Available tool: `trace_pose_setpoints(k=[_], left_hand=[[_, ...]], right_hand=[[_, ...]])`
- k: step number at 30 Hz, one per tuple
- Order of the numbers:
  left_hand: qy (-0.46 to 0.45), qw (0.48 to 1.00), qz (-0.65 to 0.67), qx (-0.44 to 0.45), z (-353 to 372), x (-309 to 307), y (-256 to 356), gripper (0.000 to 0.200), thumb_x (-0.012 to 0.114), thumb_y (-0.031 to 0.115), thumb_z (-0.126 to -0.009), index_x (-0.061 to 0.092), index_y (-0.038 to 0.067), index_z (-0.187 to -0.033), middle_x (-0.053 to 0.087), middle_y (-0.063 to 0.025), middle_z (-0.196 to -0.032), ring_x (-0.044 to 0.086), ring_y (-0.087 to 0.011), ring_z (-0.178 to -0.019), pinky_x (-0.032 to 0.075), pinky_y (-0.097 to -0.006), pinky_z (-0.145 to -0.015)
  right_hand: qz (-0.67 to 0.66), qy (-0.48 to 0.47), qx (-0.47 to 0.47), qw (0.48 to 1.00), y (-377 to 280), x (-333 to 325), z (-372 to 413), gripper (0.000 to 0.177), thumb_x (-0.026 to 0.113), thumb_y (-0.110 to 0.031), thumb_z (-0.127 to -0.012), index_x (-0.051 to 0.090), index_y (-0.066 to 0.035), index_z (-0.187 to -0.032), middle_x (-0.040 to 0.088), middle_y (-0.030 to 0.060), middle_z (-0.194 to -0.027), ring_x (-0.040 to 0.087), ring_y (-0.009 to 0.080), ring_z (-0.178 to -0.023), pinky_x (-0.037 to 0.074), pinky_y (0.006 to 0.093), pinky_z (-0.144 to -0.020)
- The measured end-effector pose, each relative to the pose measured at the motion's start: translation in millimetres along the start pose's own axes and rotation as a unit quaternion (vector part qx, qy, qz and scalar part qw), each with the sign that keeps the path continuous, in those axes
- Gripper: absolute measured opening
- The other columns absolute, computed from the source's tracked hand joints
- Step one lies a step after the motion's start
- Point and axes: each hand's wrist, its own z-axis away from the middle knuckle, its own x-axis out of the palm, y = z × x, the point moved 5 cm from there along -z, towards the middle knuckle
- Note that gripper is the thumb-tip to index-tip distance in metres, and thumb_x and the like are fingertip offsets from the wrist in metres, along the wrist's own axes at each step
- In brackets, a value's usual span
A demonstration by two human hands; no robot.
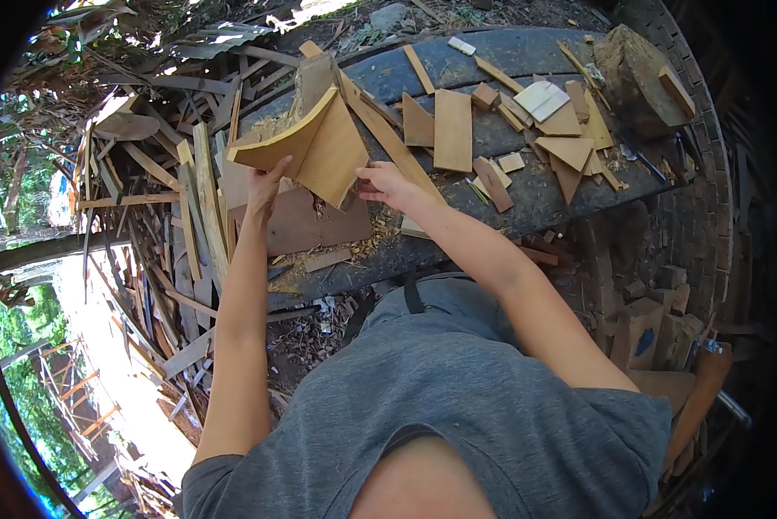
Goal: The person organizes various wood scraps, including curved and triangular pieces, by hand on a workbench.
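Observation:
A carved yellowish wooden piece (pixel 335 154) with a curved, upswept left part is raised over the left part of the dark workbench (pixel 527 206). My left hand (pixel 267 183) grips its lower edge from below, fingers closed on it. At its right edge, my right hand (pixel 383 184) has its fingers bent against the wood near the lower right corner. Beneath the piece lies a flat brown board (pixel 319 227) with wood chips around it. A tall rough wooden block (pixel 316 80) stands behind the piece.
Several wood offcuts (pixel 452 130) and triangular pieces (pixel 565 151) lie on the right half of the bench. A big stump-like block (pixel 635 78) stands at the back right. Piled scrap wood (pixel 202 199) borders the left side. A wooden-handled tool (pixel 704 389) is at the lower right.

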Motion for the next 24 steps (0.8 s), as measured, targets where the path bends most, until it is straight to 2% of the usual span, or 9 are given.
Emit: trace_pose_setpoints(k=[8, 10, 14, 18, 20, 24], left_hand=[[0.001, 1.000, -0.006, 0.019, 2.2, 2.2, -1.1, 0.037, 0.077, 0.010, -0.075, 0.062, 0.000, -0.107, 0.065, -0.0062, -0.102, 0.060, -0.0152, -0.094, 0.047, -0.0287, -0.082], [0.007, 1.000, -0.009, -0.013, 3.7, -0.2, -5.3, 0.037, 0.077, 0.009, -0.076, 0.061, 0.001, -0.108, 0.065, -0.0067, -0.103, 0.060, -0.0155, -0.094, 0.047, -0.0289, -0.083], [0.013, 1.000, -0.010, -0.022, 2.8, -3.3, -15.5, 0.038, 0.076, 0.008, -0.076, 0.060, 0.000, -0.109, 0.064, -0.0074, -0.104, 0.060, -0.0162, -0.095, 0.047, -0.0291, -0.084], [0.015, 1.000, -0.005, -0.026, 6.5, -3.0, -13.1, 0.039, 0.075, 0.008, -0.077, 0.058, -0.001, -0.111, 0.063, -0.0078, -0.107, 0.059, -0.0163, -0.097, 0.047, -0.0291, -0.084], [0.015, 0.999, -0.007, -0.031, 7.9, 0.2, -8.8, 0.040, 0.075, 0.008, -0.077, 0.058, -0.001, -0.112, 0.062, -0.0077, -0.107, 0.059, -0.0163, -0.097, 0.047, -0.0290, -0.083], [0.025, 0.999, -0.007, -0.045, 12.9, 2.6, -4.2, 0.042, 0.075, 0.009, -0.077, 0.057, 0.000, -0.114, 0.061, -0.0072, -0.110, 0.059, -0.0162, -0.096, 0.048, -0.0289, -0.082]], right_hand=[[0.026, 0.009, -0.021, 0.999, -2.3, 0.4, 4.6, 0.033, 0.061, -0.019, -0.090, 0.048, -0.009, -0.118, 0.056, 0.0031, -0.101, 0.058, 0.0163, -0.083, 0.052, 0.0365, -0.079], [0.027, 0.008, -0.027, 0.999, -3.7, -0.8, 8.5, 0.036, 0.062, -0.021, -0.088, 0.048, -0.008, -0.118, 0.057, 0.0046, -0.102, 0.058, 0.0175, -0.087, 0.052, 0.0380, -0.081], [0.029, 0.006, -0.036, 0.999, -6.9, -0.5, 15.4, 0.038, 0.064, -0.024, -0.086, 0.049, -0.006, -0.117, 0.057, 0.0071, -0.104, 0.058, 0.0186, -0.092, 0.052, 0.0404, -0.082], [0.046, 0.007, -0.044, 0.998, -8.9, 5.6, 10.0, 0.044, 0.064, -0.025, -0.087, 0.046, -0.007, -0.123, 0.055, 0.0039, -0.106, 0.058, 0.0183, -0.083, 0.051, 0.0385, -0.082], [0.035, 0.005, -0.052, 0.998, -9.3, 11.4, 9.6, 0.042, 0.065, -0.022, -0.085, 0.050, -0.006, -0.121, 0.057, 0.0087, -0.110, 0.058, 0.0231, -0.100, 0.051, 0.0446, -0.085], [0.007, -0.023, -0.038, 0.999, -4.8, 16.2, 2.3, 0.043, 0.065, -0.021, -0.085, 0.051, -0.007, -0.123, 0.056, 0.0101, -0.120, 0.057, 0.0257, -0.107, 0.050, 0.0474, -0.087]])
